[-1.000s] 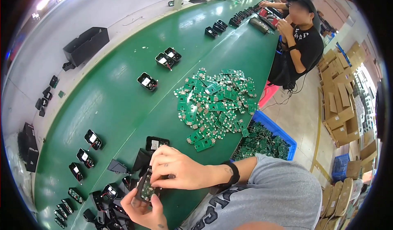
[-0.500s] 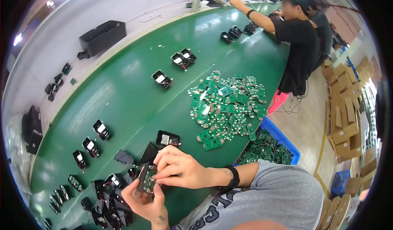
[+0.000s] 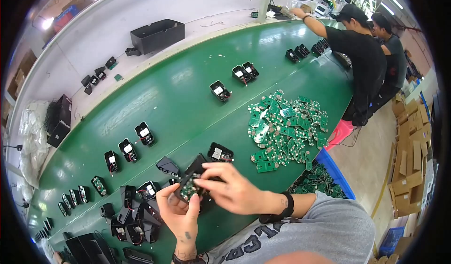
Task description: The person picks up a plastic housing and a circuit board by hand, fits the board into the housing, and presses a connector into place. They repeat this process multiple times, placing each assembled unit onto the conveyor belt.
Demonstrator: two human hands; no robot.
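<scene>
My left hand (image 3: 177,213) is closed around a small black plastic housing (image 3: 177,194), held tilted over the near part of the bench. A green circuit board (image 3: 190,187) with small parts on it lies in the housing, facing up. My right hand (image 3: 235,189) has its fingers pinched at the board's upper right edge; its fingertips partly cover that edge. Just beyond my hands lie an open black housing (image 3: 220,152) with a white part inside and a dark grey cover (image 3: 167,166). Left of my left hand is a heap of black housings (image 3: 134,221).
A pile of green circuit boards (image 3: 286,127) lies to the right on the green bench (image 3: 188,109). Below its edge stands a blue bin (image 3: 336,174) full of boards. Several housings (image 3: 127,149) stand in rows at left. A co-worker (image 3: 361,52) works at far right.
The view has swung left, so the bench and its contents sit farther right. My right fingertips have moved up along the board; my left hand still holds the housing.
</scene>
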